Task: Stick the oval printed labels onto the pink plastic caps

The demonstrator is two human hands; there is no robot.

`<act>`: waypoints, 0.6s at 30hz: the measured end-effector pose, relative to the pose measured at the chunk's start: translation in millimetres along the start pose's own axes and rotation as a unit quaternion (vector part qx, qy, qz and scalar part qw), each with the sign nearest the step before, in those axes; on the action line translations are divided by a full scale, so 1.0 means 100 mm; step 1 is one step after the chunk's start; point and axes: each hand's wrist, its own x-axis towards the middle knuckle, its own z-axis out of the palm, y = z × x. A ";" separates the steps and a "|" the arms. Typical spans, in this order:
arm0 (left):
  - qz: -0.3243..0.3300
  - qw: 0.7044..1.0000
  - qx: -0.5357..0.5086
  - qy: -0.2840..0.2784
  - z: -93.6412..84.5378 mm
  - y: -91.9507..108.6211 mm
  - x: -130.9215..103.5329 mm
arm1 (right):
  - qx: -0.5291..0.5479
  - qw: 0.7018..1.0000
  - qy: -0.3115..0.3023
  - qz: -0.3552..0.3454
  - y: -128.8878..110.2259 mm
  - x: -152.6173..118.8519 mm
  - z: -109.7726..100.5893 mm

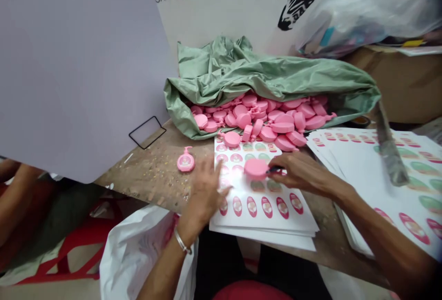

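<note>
My right hand (293,171) is closed around a dark, thin tool whose kind I cannot make out, and a pink toy pump bottle (255,168) sits at its fingertips, slightly blurred. Below them lies a stack of sticker sheets (264,224) with oval pink and green labels. My left hand (207,189), a silver bangle at its wrist, hovers by the sheets' left edge; its fingers are spread, smeared by motion, and hold nothing visible. To its left, another pink pump bottle (185,161) with a label on its face lies on the table.
A green sack (269,74) spills several pink bottles (283,127) behind the sheets. More sticker sheets (362,175) lie at right, near a cardboard box (400,83). A white bag (138,249) hangs below the table edge. Another person's arm (17,198) shows at far left.
</note>
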 end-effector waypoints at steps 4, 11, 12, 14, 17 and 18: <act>0.066 0.953 -0.223 -0.193 0.10 0.40 -0.13 | 0.160 0.965 -0.170 -0.122 -0.26 -0.16 -0.09; -0.367 0.714 -0.596 -0.009 0.12 0.03 -0.36 | 0.153 0.982 0.105 0.024 -0.49 -0.05 0.47; -0.384 0.680 -0.624 0.015 0.11 -0.01 -0.39 | 0.119 0.984 0.133 0.023 -0.54 -0.03 0.60; -0.403 0.649 -0.644 0.041 0.09 -0.03 -0.42 | 0.049 0.983 0.175 0.008 -0.65 0.01 0.83; -0.406 0.641 -0.650 0.049 0.13 0.04 -0.47 | -0.016 0.978 0.208 -0.001 -0.75 0.05 1.04; -0.406 0.642 -0.648 0.054 0.16 0.07 -0.49 | -0.027 0.977 0.213 -0.001 -0.77 0.07 1.08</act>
